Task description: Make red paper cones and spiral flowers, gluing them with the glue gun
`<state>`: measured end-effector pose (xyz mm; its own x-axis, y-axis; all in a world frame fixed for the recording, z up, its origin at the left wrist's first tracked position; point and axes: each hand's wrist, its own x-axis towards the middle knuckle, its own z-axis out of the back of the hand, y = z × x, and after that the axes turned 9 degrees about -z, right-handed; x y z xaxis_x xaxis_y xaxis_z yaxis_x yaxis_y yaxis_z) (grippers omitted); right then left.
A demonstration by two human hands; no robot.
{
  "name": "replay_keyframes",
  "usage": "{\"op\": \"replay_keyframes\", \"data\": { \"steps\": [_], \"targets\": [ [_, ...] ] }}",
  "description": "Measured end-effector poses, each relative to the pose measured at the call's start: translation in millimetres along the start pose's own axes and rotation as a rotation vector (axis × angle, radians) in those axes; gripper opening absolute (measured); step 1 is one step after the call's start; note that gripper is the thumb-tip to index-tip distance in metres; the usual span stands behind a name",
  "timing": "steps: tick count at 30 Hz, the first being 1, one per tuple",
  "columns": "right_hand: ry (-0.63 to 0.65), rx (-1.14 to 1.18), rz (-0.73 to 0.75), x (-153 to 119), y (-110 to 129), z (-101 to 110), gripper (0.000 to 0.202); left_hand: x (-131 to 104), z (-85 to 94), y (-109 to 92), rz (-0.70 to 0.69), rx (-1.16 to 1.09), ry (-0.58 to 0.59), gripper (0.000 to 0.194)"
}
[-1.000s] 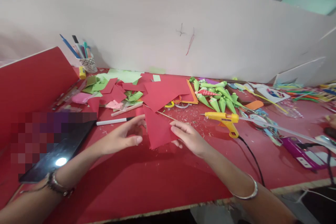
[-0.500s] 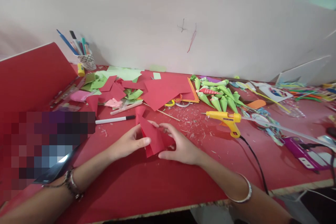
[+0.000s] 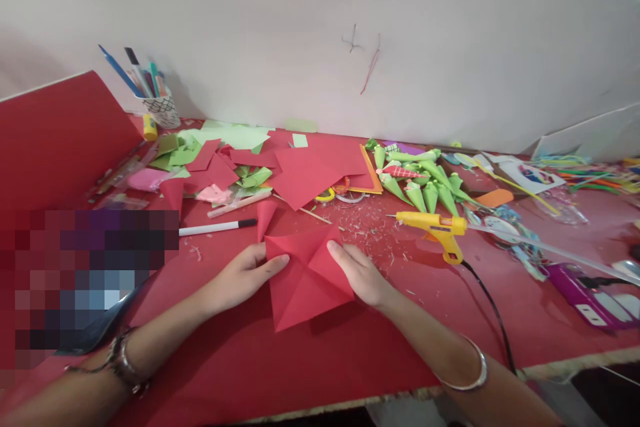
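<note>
A creased square of red paper (image 3: 306, 293) is spread between my two hands above the red table. My left hand (image 3: 253, 277) pinches its left edge, thumb on top and fingers behind. On the opposite edge, my right hand (image 3: 360, 272) grips the sheet the same way, its fingers partly hidden. Fold lines cross near the sheet's middle. Just behind the sheet stands a small red paper cone (image 3: 265, 217), and a white marker with a black cap (image 3: 215, 228) lies to its left.
A yellow glue gun (image 3: 433, 230) lies on the right, its black cord running to the table's front edge. Behind are red paper sheets (image 3: 305, 170), green paper cones (image 3: 425, 180) and a pen cup (image 3: 163, 110). A purple device (image 3: 580, 297) sits far right.
The red paper was folded up between my hands and is now opened out into a flat, creased square. My right hand has shifted a little to the right.
</note>
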<state>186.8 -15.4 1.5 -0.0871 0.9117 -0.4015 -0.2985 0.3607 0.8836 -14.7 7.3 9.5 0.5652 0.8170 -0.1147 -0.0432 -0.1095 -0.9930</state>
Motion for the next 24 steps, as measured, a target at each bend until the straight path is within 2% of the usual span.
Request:
{"op": "replay_keyframes", "data": {
  "steps": [3,6,11,14,16,20,22,24],
  "targets": [
    [0.104,0.084,-0.033,0.8,0.8,0.6,0.036,0.1,-1.1,-2.1,0.140,-0.046,-0.086,0.031],
    [0.180,0.147,0.113,3.7,-0.9,-0.8,0.023,0.8,-1.0,-3.1,0.199,-0.068,-0.181,0.033],
    [0.007,-0.027,0.432,9.6,-4.2,4.2,0.037,1.7,-0.4,-4.6,0.287,-0.101,-0.267,0.035],
    [0.038,-0.231,0.633,10.4,-4.1,9.2,0.037,1.6,1.0,-2.9,0.318,-0.071,-0.341,0.039],
    [0.031,-0.296,0.687,10.0,-4.9,10.9,0.037,1.5,2.1,-0.9,0.321,-0.052,-0.381,0.041],
    [-0.131,-0.242,0.747,8.6,-7.3,12.1,0.052,1.8,3.1,-0.7,0.317,-0.018,-0.401,0.043],
    [-0.090,-0.288,0.766,8.0,-6.6,13.4,0.053,1.8,3.1,-3.4,0.321,-0.010,-0.363,0.043],
    [0.000,-0.347,0.754,7.5,-5.0,14.8,0.044,1.8,3.0,-6.9,0.333,-0.020,-0.296,0.042]
  ]
}}
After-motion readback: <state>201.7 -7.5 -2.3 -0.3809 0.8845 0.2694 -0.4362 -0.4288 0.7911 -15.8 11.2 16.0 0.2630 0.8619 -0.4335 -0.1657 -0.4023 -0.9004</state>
